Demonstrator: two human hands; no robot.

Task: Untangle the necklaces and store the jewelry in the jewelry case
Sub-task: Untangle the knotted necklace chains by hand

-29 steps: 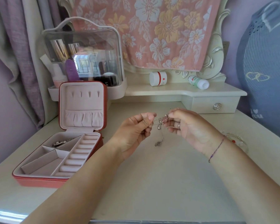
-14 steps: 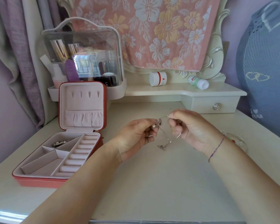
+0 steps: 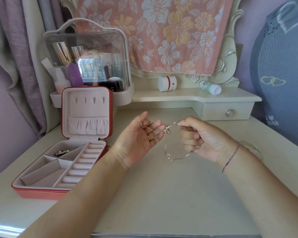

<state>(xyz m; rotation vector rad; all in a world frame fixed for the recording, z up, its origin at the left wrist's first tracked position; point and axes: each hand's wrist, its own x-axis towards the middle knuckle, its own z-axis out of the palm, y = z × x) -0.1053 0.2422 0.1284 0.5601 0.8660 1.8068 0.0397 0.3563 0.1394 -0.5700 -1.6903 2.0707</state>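
From the head camera, both hands are raised over the cream table (image 3: 162, 194) with a thin silver necklace (image 3: 170, 157) strung between them. The left hand (image 3: 139, 140) is turned palm up, thumb standing apart from the fingers, which are half curled and hook fine strands of the chain running across them; a gold ring (image 3: 149, 137) sits on one finger. The right hand (image 3: 201, 138) is closed into a loose fist, thumb and forefinger pinching the chain at the top, while the rest of the chain comes out under the fist and hangs in a loop between the two wrists, clear of the table or just above it. A small clasp or pendant (image 3: 168, 129) dangles between the fingertips of both hands. A purple thread bracelet (image 3: 230, 157) circles the right wrist, and another piece of jewelry (image 3: 253, 148) lies on the table just behind it, partly hidden. The jewelry case (image 3: 41, 191) stands open at the left of the table, lid upright, with one metal piece (image 3: 64, 152) in its back left compartment. Behind it is a clear cosmetics box (image 3: 86, 54); on the shelf sit a white jar (image 3: 167, 83) and a bottle (image 3: 210, 87) lying on its side, under a floral cloth (image 3: 162, 31)
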